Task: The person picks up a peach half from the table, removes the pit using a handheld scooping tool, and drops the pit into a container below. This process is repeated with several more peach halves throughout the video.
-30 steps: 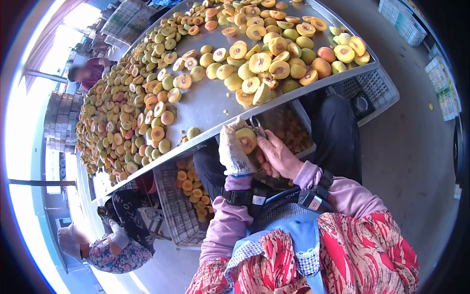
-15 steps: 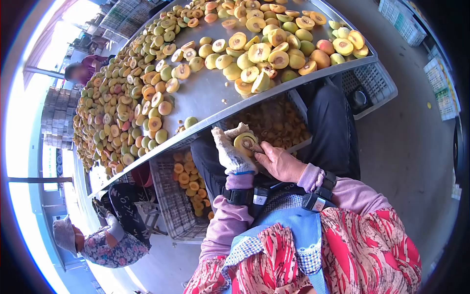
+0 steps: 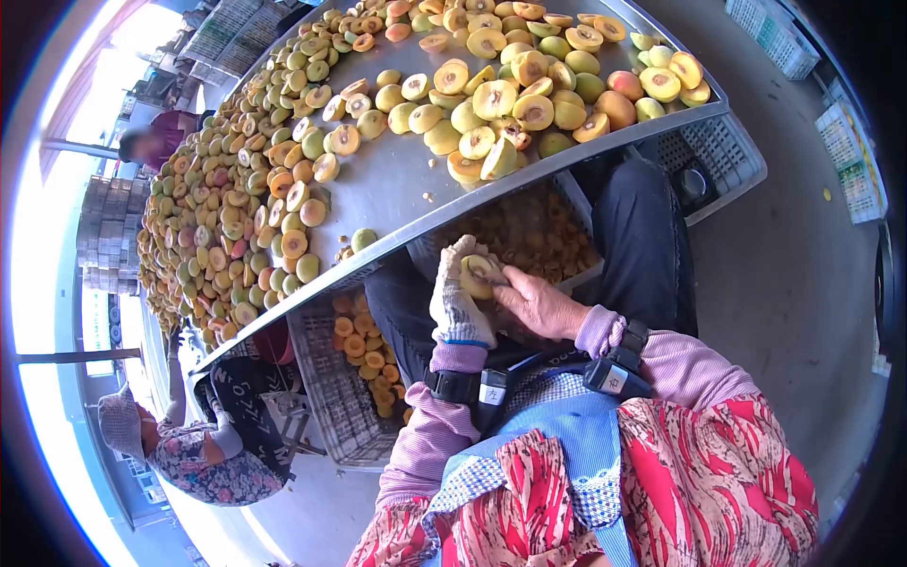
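Observation:
My left hand [image 3: 457,304], in a white knitted glove, is closed around a yellow-green peach half [image 3: 475,278] with its cut face turned up. Bare and curled, my right hand [image 3: 544,308] has thumb and fingers pressed together at the peach half's right edge. Whatever sits in those fingers, perhaps a small tool, is hidden. Both hands are above my lap, just in front of the metal table [image 3: 383,175]. Many halved peaches [image 3: 496,99] lie on that table, some with brown pits showing.
Under the table edge, a crate [image 3: 578,222] holds brownish bits. Left of my legs, another crate [image 3: 326,387] contains orange halves. A co-worker [image 3: 213,454] sits at left; another person [image 3: 161,140] is farther back. More crates [image 3: 850,165] stand on the floor at right.
My left hand has turned more upright and shifted slightly right, its fingers now behind the peach half. My right hand stays at the fruit. The seated co-worker's arm has reached up toward the table.

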Available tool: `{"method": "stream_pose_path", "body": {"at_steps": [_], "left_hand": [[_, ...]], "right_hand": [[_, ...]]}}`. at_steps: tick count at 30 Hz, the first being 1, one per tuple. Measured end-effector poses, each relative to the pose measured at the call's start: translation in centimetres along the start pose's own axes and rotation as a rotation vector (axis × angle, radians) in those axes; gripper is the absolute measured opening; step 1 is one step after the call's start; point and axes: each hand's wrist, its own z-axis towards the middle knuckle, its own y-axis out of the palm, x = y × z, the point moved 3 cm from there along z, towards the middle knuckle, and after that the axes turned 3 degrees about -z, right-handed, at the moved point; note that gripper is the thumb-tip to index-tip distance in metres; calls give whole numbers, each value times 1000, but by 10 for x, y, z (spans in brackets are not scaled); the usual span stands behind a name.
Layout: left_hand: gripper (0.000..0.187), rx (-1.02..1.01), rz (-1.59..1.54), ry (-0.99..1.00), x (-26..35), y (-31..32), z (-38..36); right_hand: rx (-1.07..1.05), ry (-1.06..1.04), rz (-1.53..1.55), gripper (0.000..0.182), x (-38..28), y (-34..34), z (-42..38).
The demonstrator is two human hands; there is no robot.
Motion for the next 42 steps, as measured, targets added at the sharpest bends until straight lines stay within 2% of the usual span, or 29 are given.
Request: {"method": "stream_pose_path", "body": {"at_steps": [2, 4, 5, 6, 8, 10, 11, 12, 14, 16, 18, 22, 24, 28, 30, 32, 34, 38, 40, 41, 42], "left_hand": [[36, -30, -38, -61, 1, 1, -7], [34, -12, 110, -98, 4, 4, -8], [30, -82, 258, 43, 6, 1, -5], [30, -83, 255, 45, 5, -1, -5], [32, -64, 223, -18, 6, 0, -8], [29, 54, 66, 86, 7, -4, -1], [28, 26, -16, 36, 8, -11, 4], [29, -2, -99, -14, 10, -17, 8], [33, 18, -117, -34, 10, -18, 7], [36, 34, -135, -57, 7, -16, 5], [39, 60, -116, 7, 3, -13, 3], [39, 70, -148, 6, -7, -22, 6], [36, -24, -48, 249, 2, 0, -10], [34, -112, -110, 215, -3, -2, -3], [34, -51, -188, 244, -4, 5, -3], [37, 10, -119, 241, -1, 11, -3], [42, 72, -48, 241, 3, 10, -1], [50, 56, -21, 258, 7, 10, 1], [53, 75, 6, 167, 9, 14, -3], [53, 79, 9, 163, 10, 15, -4], [55, 66, -14, 136, 11, 17, -6]], "right_hand": [[141, -34, 20, 33, 4, -12, 11], [104, -22, 34, 33, 5, -20, 21], [120, 65, 119, 32, 8, -23, 26], [136, 151, 201, 31, 11, -26, 29], [191, 178, 263, 30, 9, -32, 27], [181, 306, 202, 31, 4, -36, 15], [169, 301, 150, 30, -2, -33, 7], [192, 120, 39, 30, 4, -25, 2], [166, 53, -38, 31, -9, -14, -9], [121, 103, -60, 32, -11, -9, -9], [157, 29, -92, 33, -12, -5, -8], [183, -60, -81, 31, -4, 5, -5], [177, -44, -79, 31, -5, 8, -5], [156, -19, -13, 31, -5, 12, -4], [145, -14, 31, 32, -1, 13, -1], [130, -7, 78, 32, -10, 10, 0], [-20, 175, 219, 33, -17, 7, -2], [-98, 187, 206, 34, -13, 6, 0], [-40, 18, 147, 36, -16, 5, 1], [-40, 23, 152, 36, -19, 1, 0], [-141, 154, 208, 36, -21, -2, -3]]}}
